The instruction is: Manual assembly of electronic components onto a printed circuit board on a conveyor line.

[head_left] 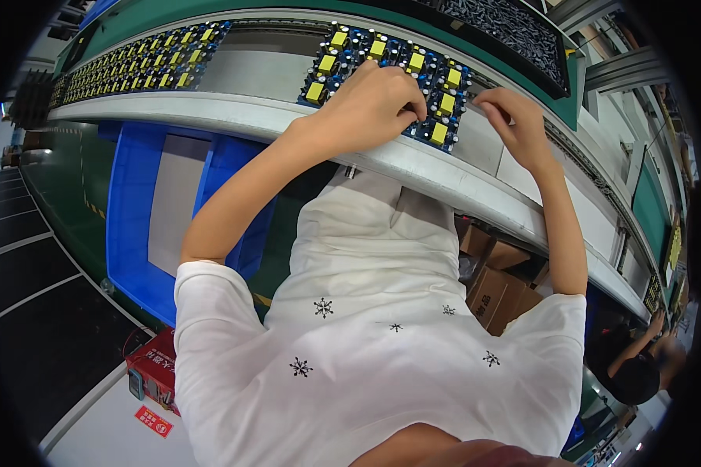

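Observation:
A panel of blue circuit boards [410,82] with yellow transformers and small round capacitors lies across the conveyor rails. My left hand [378,105] is over its middle, fingers curled and thumb drawn in near the front edge. Whatever those fingers hold, if anything, is hidden. Just off the panel's right edge is my right hand [519,127], its fingers bent toward the thumb in a pinch. Nothing I can name shows between these fingertips.
More populated boards [144,62] line the conveyor at left. A black tray of small dark parts [510,35] stands beyond the rail. Below the front rail [234,107] are a blue bin [128,210] and cardboard boxes [502,292]. Another person [637,373] works at far right.

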The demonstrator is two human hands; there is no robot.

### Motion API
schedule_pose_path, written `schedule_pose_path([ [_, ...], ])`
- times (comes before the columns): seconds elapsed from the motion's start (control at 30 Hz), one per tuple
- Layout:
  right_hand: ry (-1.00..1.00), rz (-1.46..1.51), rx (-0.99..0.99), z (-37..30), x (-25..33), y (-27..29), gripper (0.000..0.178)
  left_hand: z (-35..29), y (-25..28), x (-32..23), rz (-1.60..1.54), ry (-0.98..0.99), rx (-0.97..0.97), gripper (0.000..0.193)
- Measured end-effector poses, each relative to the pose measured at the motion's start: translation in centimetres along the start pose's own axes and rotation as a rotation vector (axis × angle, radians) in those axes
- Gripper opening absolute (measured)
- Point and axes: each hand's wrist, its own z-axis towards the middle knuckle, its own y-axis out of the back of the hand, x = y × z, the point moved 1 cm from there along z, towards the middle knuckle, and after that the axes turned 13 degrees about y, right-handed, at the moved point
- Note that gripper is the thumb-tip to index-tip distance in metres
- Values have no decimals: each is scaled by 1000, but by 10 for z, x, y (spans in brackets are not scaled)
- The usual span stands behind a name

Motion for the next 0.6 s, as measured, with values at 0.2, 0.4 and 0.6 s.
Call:
schedule_pose_path([
  [0.2, 146, -36, 21, 1, 5, -2, 12, 2, 4, -3, -68, 50, 43, 8],
  [0.4, 141, -28, 22, 0, 4, -2, 9, -1, 1, -5, -15, 18, -4, 9],
  [0.6, 176, -62, 11, 0, 7, 0, 9, -1, 5, -9, 109, -29, 17, 8],
])
